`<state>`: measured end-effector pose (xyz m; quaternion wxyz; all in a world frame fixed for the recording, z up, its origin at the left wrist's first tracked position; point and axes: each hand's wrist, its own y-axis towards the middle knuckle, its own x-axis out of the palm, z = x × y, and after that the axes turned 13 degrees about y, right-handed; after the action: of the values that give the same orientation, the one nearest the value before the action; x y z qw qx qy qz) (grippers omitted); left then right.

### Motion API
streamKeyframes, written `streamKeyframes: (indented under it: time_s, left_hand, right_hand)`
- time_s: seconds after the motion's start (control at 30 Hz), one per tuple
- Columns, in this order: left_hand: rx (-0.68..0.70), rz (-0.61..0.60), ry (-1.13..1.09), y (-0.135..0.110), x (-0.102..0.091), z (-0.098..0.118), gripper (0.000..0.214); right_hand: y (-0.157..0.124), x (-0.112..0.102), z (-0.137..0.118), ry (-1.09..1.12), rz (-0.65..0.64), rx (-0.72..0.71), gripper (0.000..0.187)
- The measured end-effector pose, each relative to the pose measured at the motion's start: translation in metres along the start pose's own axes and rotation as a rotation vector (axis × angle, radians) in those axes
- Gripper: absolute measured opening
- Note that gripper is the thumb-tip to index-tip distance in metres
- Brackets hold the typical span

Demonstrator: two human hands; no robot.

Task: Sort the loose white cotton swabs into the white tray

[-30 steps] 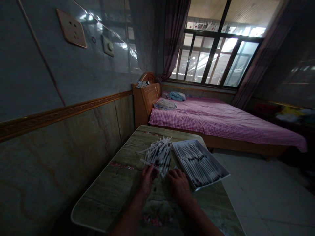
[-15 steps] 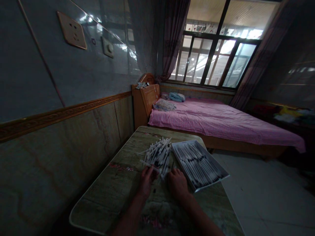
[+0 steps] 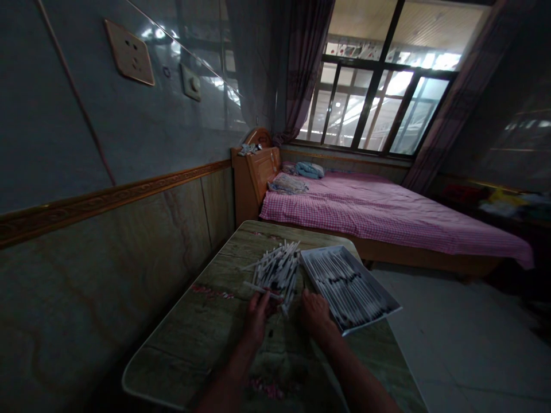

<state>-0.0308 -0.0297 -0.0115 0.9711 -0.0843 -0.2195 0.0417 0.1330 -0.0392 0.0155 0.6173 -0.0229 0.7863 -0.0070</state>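
Observation:
On a stone-patterned folding table (image 3: 189, 350) lies a loose heap of thin white sticks with dark marks (image 3: 275, 269), crossing in all directions. Beside it stands a shallow white tray (image 3: 370, 276) holding similar sticks laid side by side. My left hand (image 3: 258, 317) is at the heap's lower edge, its fingers curled by a stray stick; I cannot tell whether they grip it. My right hand (image 3: 315, 315) rests between heap and tray, its fingertips near the tray's left edge, holding nothing visible.
The table's left side stands against a tiled wall (image 3: 107, 241), and a tiled floor (image 3: 451, 338) lies to its right. Beyond the far end is a bed with a pink checked sheet (image 3: 365, 221), under a barred window (image 3: 379, 97).
My right hand has shifted slightly right and away from me, closer to the tray. The heap and tray look unchanged, and the view has tilted a little.

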Motion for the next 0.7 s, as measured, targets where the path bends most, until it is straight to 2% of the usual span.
streamKeyframes:
  time_s: [0.33, 0.53, 0.63, 0.7]
  left_hand:
    - [0.022, -0.01, -0.004, 0.003, -0.001, -0.005, 0.046]
    - [-0.005, 0.017, -0.045, 0.006, -0.001, -0.007, 0.043]
    - [-0.025, 0.038, -0.093, 0.007, -0.001, -0.006, 0.036]
    - [-0.035, 0.055, -0.121, 0.008, -0.001, -0.005, 0.032]
  right_hand:
    - [-0.003, -0.003, 0.008, 0.054, 0.001, 0.038, 0.051]
    - [-0.008, -0.018, 0.012, 0.135, 0.053, 0.137, 0.034]
    - [-0.019, -0.021, 0.01, 0.291, 0.104, 0.123, 0.03]
    - [-0.031, -0.019, 0.007, 0.459, 0.132, 0.047, 0.03]
